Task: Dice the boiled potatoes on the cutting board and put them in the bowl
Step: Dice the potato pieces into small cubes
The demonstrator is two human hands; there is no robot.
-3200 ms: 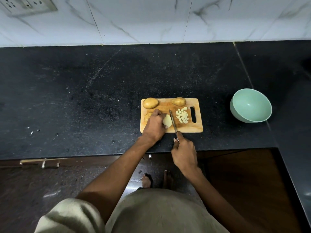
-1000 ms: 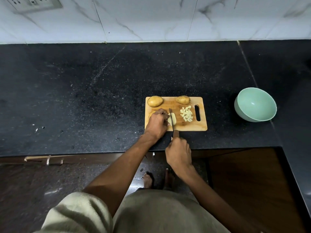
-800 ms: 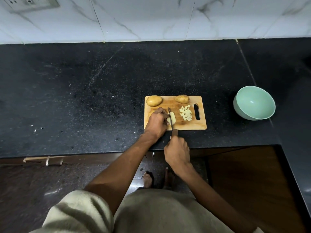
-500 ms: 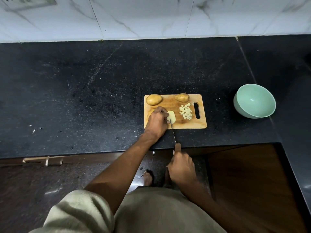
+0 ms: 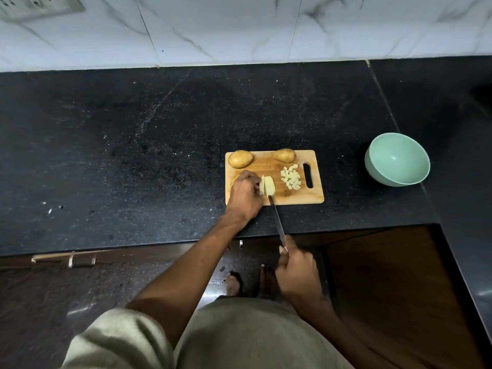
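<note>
Whole potatoes: I count two, one and another
Sliced potato piece: one
Pile of diced cubes: one, cubes too small for me to count
Cutting board: one
Bowl: one
Knife: one

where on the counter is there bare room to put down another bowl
Bare counter spreads left of the cutting board and behind it, up to the tiled wall. A smaller gap lies between board and green bowl. The board itself is crowded: two potatoes, diced pieces, left hand.
</note>
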